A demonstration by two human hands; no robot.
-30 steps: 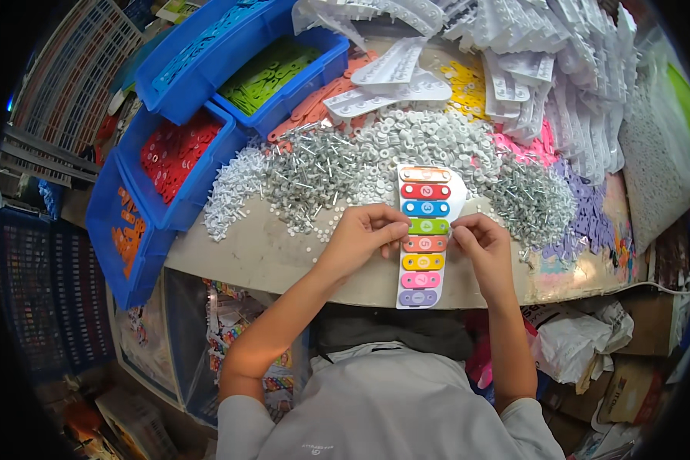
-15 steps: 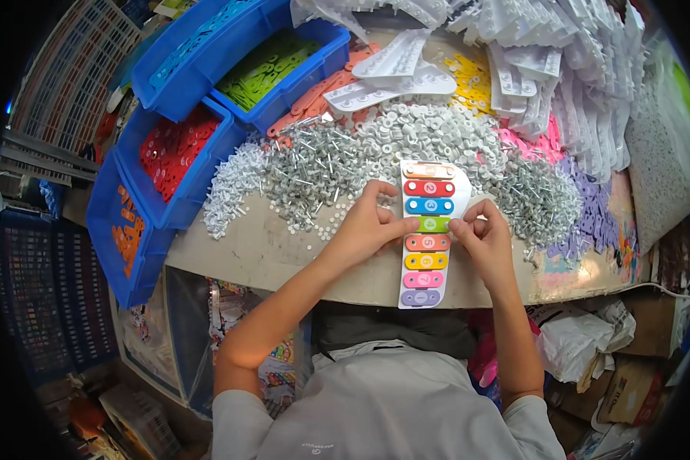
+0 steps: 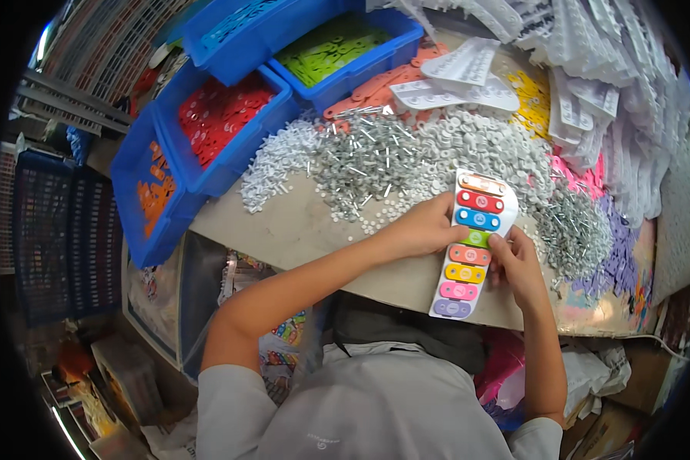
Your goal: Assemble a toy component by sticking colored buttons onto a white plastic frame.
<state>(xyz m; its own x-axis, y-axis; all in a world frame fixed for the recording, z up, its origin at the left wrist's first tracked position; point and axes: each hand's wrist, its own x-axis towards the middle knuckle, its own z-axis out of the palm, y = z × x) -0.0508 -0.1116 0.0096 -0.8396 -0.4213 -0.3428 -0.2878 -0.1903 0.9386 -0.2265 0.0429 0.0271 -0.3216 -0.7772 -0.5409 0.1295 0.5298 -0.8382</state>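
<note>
A toy xylophone (image 3: 464,274) with a white base and a row of coloured bars is held over the front edge of the worktable, tilted with its wide end away from me. My left hand (image 3: 428,227) grips its left side, thumb on the left end of the green bar (image 3: 477,238) and fingers partly hidden behind. My right hand (image 3: 518,259) pinches the right end of that bar, its other fingers curled beside the base. White pegs show on the red and blue bars; the lower bars have small dark holes at their ends.
Beyond my hands lie heaps of white washers (image 3: 487,142), metal pins (image 3: 364,157) and white pegs (image 3: 272,165). Blue bins with red bars (image 3: 220,119), green bars (image 3: 331,54) and orange bars (image 3: 157,188) stand left. White bases (image 3: 590,46) are stacked far right, near purple bars (image 3: 617,249).
The view has swung, so the table's contents sit further right in it. The xylophone now leans more, its narrow end toward the left. Both hands still grip it at the green bar.
</note>
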